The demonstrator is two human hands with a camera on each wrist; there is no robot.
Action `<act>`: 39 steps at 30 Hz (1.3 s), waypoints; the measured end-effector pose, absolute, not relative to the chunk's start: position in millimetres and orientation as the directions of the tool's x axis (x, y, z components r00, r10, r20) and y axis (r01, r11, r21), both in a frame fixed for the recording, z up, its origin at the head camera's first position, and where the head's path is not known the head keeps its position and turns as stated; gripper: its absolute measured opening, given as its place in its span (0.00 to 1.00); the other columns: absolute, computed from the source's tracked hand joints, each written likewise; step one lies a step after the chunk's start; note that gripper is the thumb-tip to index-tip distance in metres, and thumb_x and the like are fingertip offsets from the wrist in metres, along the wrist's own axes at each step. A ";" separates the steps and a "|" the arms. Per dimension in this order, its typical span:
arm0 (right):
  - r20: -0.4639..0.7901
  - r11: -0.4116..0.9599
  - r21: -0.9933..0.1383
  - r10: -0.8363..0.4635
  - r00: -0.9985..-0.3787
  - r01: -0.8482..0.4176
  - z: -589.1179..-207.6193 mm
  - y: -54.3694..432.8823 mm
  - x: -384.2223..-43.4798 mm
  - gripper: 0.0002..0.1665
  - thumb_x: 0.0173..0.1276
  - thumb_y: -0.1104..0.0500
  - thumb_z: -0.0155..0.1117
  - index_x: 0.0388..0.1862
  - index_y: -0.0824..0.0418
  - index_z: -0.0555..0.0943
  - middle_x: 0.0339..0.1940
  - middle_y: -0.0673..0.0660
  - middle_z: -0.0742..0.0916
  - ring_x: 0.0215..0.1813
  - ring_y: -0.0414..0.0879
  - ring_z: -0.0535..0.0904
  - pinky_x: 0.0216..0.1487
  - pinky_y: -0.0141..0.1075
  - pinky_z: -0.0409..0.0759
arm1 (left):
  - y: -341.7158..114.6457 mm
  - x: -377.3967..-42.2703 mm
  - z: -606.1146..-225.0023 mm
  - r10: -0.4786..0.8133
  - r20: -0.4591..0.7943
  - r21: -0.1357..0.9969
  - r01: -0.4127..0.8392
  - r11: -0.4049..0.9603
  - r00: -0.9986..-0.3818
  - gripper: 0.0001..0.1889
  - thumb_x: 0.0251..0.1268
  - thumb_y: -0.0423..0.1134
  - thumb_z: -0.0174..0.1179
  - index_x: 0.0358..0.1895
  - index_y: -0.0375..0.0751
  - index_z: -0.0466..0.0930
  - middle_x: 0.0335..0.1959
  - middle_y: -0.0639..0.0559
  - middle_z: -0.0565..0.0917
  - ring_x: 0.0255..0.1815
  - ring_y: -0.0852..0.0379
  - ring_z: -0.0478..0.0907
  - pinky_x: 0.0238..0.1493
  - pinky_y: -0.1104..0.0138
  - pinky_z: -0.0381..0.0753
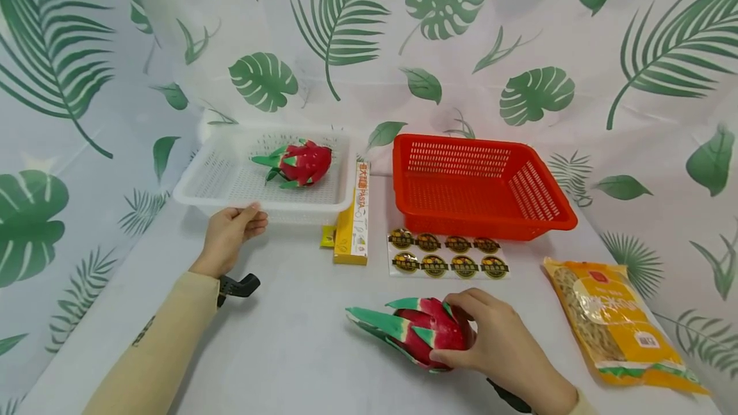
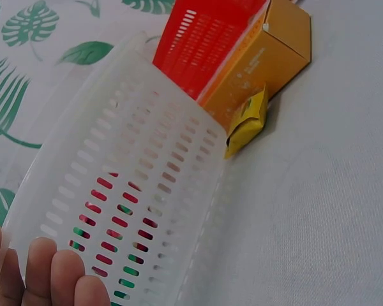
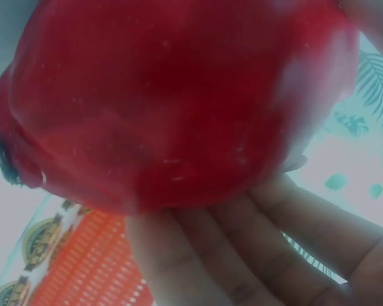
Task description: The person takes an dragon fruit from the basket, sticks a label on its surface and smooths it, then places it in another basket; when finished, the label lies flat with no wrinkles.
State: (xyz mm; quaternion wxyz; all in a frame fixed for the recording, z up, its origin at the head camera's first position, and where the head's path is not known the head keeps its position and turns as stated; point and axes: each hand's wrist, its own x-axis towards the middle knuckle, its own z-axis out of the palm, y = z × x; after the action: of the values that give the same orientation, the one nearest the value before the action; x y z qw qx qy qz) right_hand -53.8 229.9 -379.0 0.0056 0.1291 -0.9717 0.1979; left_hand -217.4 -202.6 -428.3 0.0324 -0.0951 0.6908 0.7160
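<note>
My right hand (image 1: 501, 344) grips a red dragon fruit (image 1: 434, 325) with green-tipped scales by its rounded end, thumb on the near side and fingers on the far side. In the right wrist view the fruit's red skin (image 3: 179, 108) fills the upper part, above the curled fingers (image 3: 242, 248). At the front rim of a white plastic basket (image 1: 277, 210), my left hand (image 1: 230, 235) pinches the edge between thumb and fingers. A second dragon fruit (image 1: 302, 164) lies inside that basket; its red and green show through the slots in the left wrist view.
Right of the white basket lies a yellow pasta box (image 1: 352, 229) with a small yellow packet (image 1: 327, 236) beside it. A red basket (image 1: 461, 226) stands back right, behind a sheet of round stickers (image 1: 448, 255). An orange noodle bag (image 1: 623, 319) lies at the right.
</note>
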 end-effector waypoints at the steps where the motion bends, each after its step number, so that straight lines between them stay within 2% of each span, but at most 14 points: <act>1: 0.068 0.887 -0.386 -0.247 -0.967 -0.254 -379.9 230.2 -52.3 0.43 0.40 0.31 0.87 0.51 0.52 0.86 0.45 0.46 0.86 0.43 0.37 0.77 0.42 0.34 0.87 | -202.2 -217.4 -428.2 -0.087 -0.180 0.983 -0.177 -0.045 -0.980 0.18 0.79 0.48 0.58 0.54 0.34 0.76 0.35 0.60 0.87 0.39 0.65 0.87 0.48 0.74 0.87; 9: 0.136 0.850 -0.427 -0.277 -0.951 -0.308 -387.0 233.1 -45.4 0.44 0.42 0.25 0.81 0.51 0.50 0.84 0.45 0.41 0.85 0.43 0.33 0.76 0.42 0.31 0.86 | -201.7 -216.6 -427.7 -0.090 -0.186 0.982 -0.182 -0.055 -0.978 0.19 0.79 0.49 0.58 0.54 0.35 0.75 0.37 0.58 0.88 0.40 0.64 0.88 0.49 0.74 0.87; 16: 0.079 0.833 -0.458 -0.311 -0.947 -0.311 -387.9 232.2 -46.0 0.46 0.44 0.20 0.74 0.57 0.45 0.81 0.51 0.40 0.83 0.50 0.36 0.80 0.47 0.32 0.87 | -201.5 -215.6 -425.3 -0.085 -0.190 0.981 -0.186 -0.053 -0.978 0.21 0.78 0.49 0.58 0.56 0.33 0.74 0.37 0.59 0.88 0.40 0.65 0.88 0.49 0.74 0.86; 19: 0.062 0.824 -0.474 -0.319 -0.946 -0.309 -387.7 230.1 -44.8 0.45 0.45 0.22 0.76 0.57 0.44 0.81 0.53 0.41 0.83 0.52 0.38 0.81 0.47 0.32 0.87 | -202.2 -216.0 -425.3 -0.090 -0.192 0.981 -0.189 -0.047 -0.977 0.20 0.79 0.49 0.58 0.56 0.33 0.74 0.38 0.58 0.88 0.41 0.65 0.88 0.49 0.74 0.86; 25: 0.043 0.825 -0.483 -0.313 -0.949 -0.294 -386.7 227.9 -43.7 0.44 0.45 0.26 0.80 0.57 0.44 0.81 0.54 0.42 0.83 0.53 0.40 0.81 0.46 0.34 0.88 | -201.3 -216.1 -426.2 -0.100 -0.193 0.980 -0.187 -0.060 -0.976 0.21 0.78 0.49 0.58 0.56 0.32 0.74 0.34 0.61 0.87 0.38 0.67 0.87 0.48 0.74 0.87; 33: 0.116 0.796 -0.509 -0.313 -0.943 -0.327 -385.5 232.3 -44.2 0.44 0.46 0.22 0.75 0.57 0.45 0.82 0.53 0.41 0.84 0.53 0.41 0.82 0.47 0.37 0.90 | -195.3 -213.6 -430.0 -0.058 -0.220 0.972 -0.213 -0.102 -0.974 0.20 0.82 0.52 0.53 0.53 0.35 0.76 0.33 0.61 0.88 0.37 0.66 0.87 0.47 0.73 0.87; 39: 0.159 0.807 -0.493 -0.282 -0.946 -0.324 -383.8 236.7 -46.4 0.44 0.46 0.22 0.75 0.56 0.46 0.83 0.52 0.41 0.86 0.53 0.43 0.84 0.51 0.43 0.90 | -178.3 -210.0 -426.0 -0.005 -0.208 0.978 -0.208 0.033 -0.978 0.24 0.84 0.50 0.50 0.60 0.29 0.74 0.36 0.60 0.86 0.39 0.65 0.85 0.47 0.74 0.86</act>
State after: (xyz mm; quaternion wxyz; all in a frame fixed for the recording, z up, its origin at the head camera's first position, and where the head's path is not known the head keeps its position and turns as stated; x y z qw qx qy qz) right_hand -46.4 236.7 -383.8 0.0388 0.1595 -0.9498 0.2662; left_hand -210.0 -178.3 -426.0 0.0733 -0.0746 0.7148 0.6915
